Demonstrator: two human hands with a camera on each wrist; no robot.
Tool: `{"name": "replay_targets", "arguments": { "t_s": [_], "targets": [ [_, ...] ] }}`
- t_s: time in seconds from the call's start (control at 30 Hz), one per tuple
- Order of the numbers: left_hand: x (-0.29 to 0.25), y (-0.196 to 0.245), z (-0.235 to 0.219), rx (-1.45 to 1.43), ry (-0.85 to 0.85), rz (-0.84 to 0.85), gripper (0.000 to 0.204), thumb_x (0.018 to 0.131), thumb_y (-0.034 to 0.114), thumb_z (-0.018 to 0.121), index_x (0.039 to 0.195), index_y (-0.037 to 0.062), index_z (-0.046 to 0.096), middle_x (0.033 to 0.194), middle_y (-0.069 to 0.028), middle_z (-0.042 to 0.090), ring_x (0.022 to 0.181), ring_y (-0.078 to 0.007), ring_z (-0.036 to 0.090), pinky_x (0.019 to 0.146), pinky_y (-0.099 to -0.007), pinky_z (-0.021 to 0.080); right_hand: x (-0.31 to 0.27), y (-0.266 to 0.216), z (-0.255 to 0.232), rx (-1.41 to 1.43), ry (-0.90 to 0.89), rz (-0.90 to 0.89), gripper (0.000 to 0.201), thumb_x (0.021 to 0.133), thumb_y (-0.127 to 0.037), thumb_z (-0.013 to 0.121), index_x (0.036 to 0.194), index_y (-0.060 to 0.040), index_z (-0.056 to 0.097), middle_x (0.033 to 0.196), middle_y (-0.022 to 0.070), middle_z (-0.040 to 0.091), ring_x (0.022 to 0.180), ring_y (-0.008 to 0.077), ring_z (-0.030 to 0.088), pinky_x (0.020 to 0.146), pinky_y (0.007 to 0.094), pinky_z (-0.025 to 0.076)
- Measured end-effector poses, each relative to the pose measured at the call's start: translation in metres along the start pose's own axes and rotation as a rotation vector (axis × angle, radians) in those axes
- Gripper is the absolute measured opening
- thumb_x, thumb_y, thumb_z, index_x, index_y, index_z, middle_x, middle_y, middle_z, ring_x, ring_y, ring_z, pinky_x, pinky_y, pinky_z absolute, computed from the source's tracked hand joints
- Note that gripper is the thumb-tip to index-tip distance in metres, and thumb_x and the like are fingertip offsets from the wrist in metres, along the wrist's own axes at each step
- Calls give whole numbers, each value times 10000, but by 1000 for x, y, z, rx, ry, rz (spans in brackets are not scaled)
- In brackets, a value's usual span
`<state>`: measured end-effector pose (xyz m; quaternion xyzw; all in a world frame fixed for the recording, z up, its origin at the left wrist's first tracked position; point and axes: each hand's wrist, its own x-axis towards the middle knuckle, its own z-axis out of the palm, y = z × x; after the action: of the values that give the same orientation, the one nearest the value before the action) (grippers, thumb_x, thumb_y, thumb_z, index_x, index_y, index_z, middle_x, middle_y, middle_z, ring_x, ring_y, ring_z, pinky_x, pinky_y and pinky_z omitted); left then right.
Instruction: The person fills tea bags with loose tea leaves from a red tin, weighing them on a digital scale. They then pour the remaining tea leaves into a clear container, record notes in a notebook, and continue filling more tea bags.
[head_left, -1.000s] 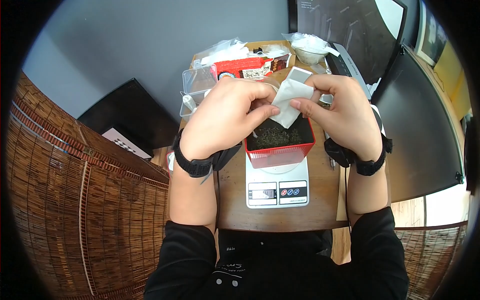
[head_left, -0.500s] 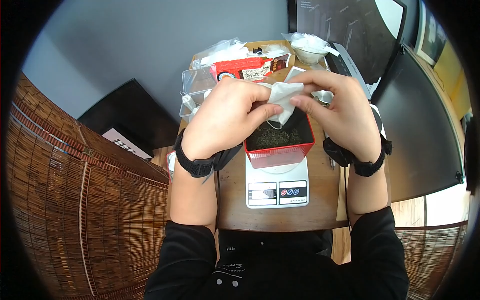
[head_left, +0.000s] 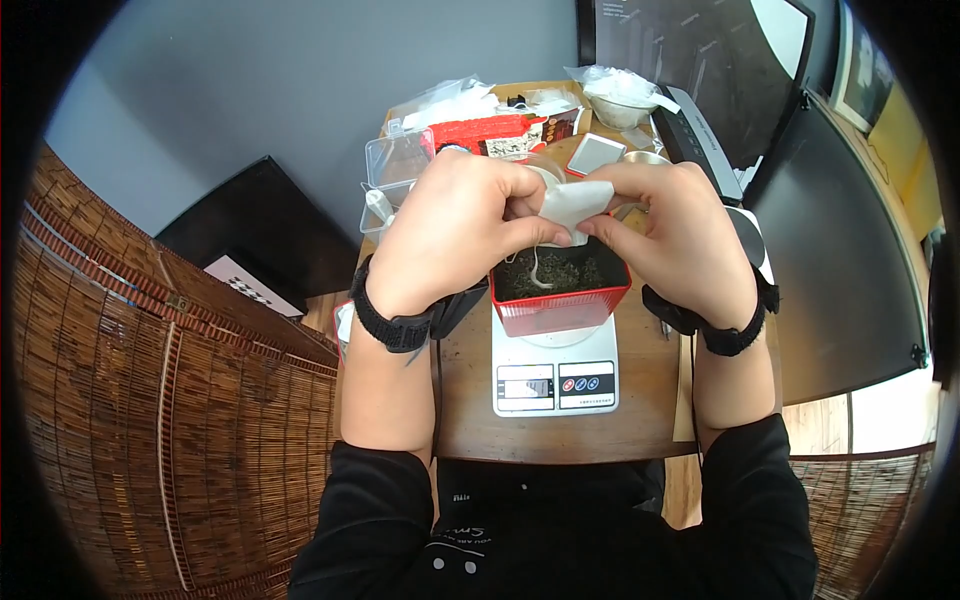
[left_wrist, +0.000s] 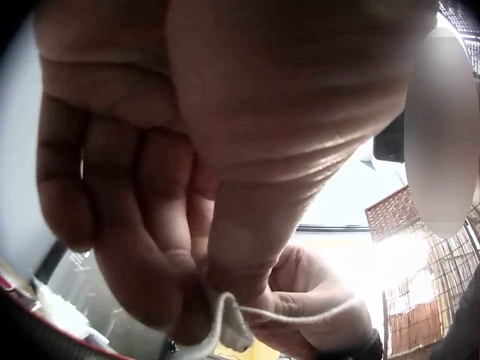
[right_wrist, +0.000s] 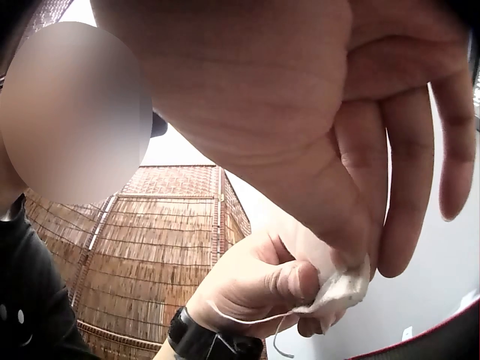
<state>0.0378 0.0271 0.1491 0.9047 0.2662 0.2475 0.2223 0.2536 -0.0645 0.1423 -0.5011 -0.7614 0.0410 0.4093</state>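
Between both hands, over a red square tin [head_left: 562, 316], is a small white drawstring pouch [head_left: 577, 203]. My left hand [head_left: 450, 220] pinches its left side between thumb and fingers. On the other side my right hand [head_left: 685, 220] pinches the cloth with thumb and index finger; its other fingers extend loosely in the right wrist view. From the pouch [right_wrist: 343, 291] a thin white string [right_wrist: 259, 321] hangs loose, and in the head view it dangles above dark dried leaves [head_left: 572, 275] inside the tin. Beneath the tin is a white kitchen scale [head_left: 505, 348].
Behind the hands lie a red printed packet [head_left: 485, 131], a clear plastic box [head_left: 388, 160] and a white-faced flat device [head_left: 597, 155]. A bowl with plastic wrapping [head_left: 620, 112] and a long grey appliance [head_left: 703, 140] stand at the back right of the wooden table [head_left: 470, 430].
The pouch has been turned and folded between the fingers, and its string has dropped into view over the leaves. My right hand has shifted slightly left and down; the flat device behind is now uncovered.
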Motion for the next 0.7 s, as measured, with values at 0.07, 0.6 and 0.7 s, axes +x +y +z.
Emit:
{"name": "replay_targets", "arguments": {
  "t_s": [0.07,0.6,0.7],
  "targets": [
    [0,6,-6,63,-44,-38,218,902,136,847,1035,-28,792,721,-126,706,639,-161,657,657,-320,532,0,0,-3,-56,-36,16,161,847,-65,778,1001,-22,760,837,180,757,778,384,734,700,423,569],
    [-2,11,-2,-64,138,-69,137,977,106,767,1048,-10,788,780,-64,716,707,-103,614,681,-280,511,-1,-4,2,-98,36,13,234,890,-223,840,916,-14,739,721,168,699,711,374,719,657,412,556],
    [-1,7,4,-138,245,112,130,966,99,781,1020,-19,778,794,-62,728,716,-114,629,684,-286,514,-1,1,2,-87,31,16,253,899,-239,838,838,-19,729,683,156,676,651,367,686,626,415,530]
  ]
}}
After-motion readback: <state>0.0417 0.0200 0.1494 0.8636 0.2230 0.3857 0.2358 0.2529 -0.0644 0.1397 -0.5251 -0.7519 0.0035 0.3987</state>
